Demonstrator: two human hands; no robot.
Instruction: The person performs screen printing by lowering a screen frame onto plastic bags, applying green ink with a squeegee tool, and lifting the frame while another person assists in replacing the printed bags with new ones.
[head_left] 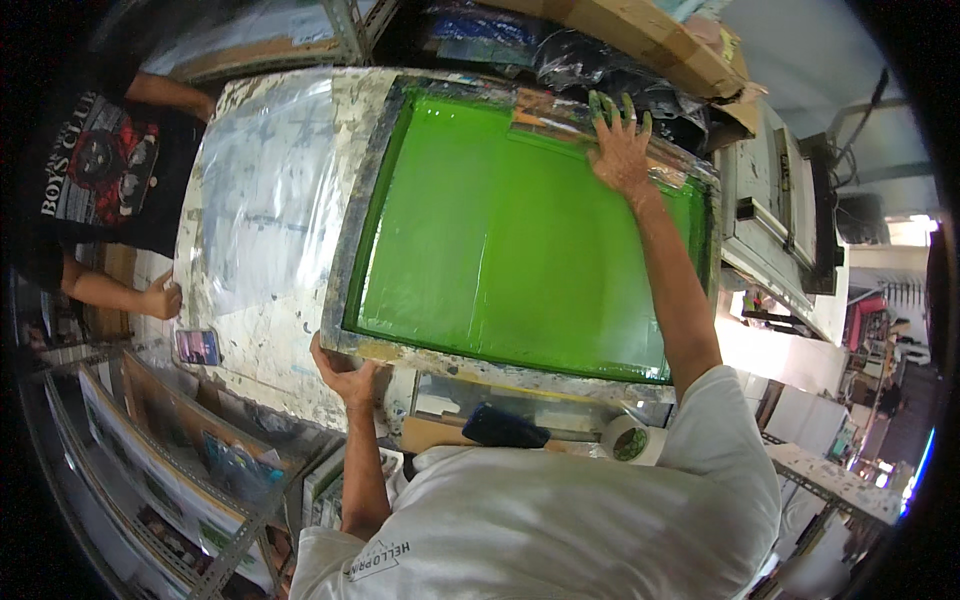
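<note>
A large screen printing frame (520, 372), its mesh covered with wet green ink (520, 240), lies on a paint-spattered white table (300, 365). My left hand (346, 378) grips the frame's near left corner, with the fingertips partly hidden. At the far side, my right hand (620, 148) reaches across the ink with fingers spread and ink on their tips. It rests over a long wooden bar (555, 115), like a squeegee's handle, along the far edge. Whether it presses on the bar or the rim, I cannot tell.
A person in a black T-shirt (120, 170) stands at the table's left end, near a clear plastic sheet (265, 190) and a phone (197, 347). Close to me are a dark phone (506, 426) and a tape roll (630, 440). Cardboard (640, 40) juts in behind the frame.
</note>
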